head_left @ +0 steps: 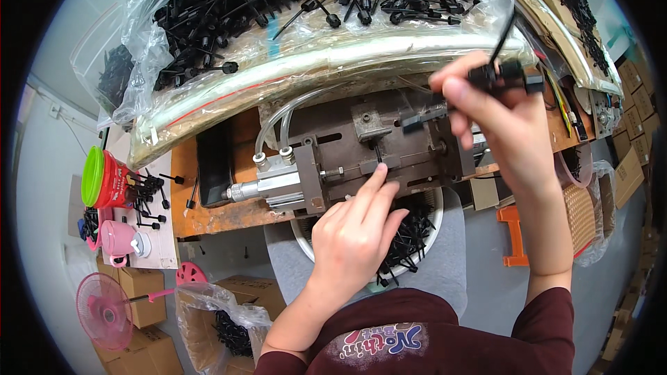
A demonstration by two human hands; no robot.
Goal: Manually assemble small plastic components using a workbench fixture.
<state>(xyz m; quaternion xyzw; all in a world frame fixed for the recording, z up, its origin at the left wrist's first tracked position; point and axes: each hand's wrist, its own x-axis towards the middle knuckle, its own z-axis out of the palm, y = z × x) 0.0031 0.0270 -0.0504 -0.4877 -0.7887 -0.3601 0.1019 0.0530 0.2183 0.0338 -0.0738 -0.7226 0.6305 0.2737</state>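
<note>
My left hand [351, 236] reaches over the front of a brown metal clamping machine [333, 142]. Its index fingertip rests at the small dark block in the middle of the machine, its fingers stretched out; whether a small part lies under the tip is hidden. Raised above the machine's right end, my right hand [517, 128] is closed on several black plastic stemmed pieces [507, 76], blurred, with one thin stem pointing up. A silver air cylinder [281, 184] with clear hoses is fixed at the machine's left.
A plastic-lined tray [299, 62] heaped with black stemmed pieces stands behind the machine. Below its front edge a white tub [435, 226] holds more. At left are a red and green bucket [111, 180], a pink jug [119, 239] and a pink fan [104, 311]; an orange stool [513, 236] stands right.
</note>
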